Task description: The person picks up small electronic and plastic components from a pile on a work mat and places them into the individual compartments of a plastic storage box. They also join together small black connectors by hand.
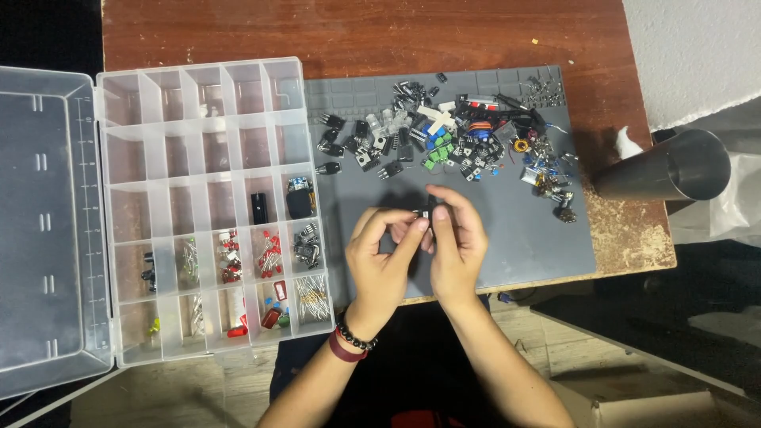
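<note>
My left hand point(384, 257) and my right hand point(457, 242) meet over the grey work mat point(523, 238). Between their fingertips they pinch one small black electronic part point(426, 213); its details are mostly hidden by my fingers. A heap of mixed small components point(456, 139), black, blue, green and metallic, lies on the mat beyond my hands. My left wrist wears a dark bead bracelet and a red band.
An open clear compartment box point(202, 143) lies left of the mat, its lower cells holding red, black and wire-legged parts, its lid point(43, 222) folded out left. A metal cylinder point(674, 168) lies at the wooden table's right edge.
</note>
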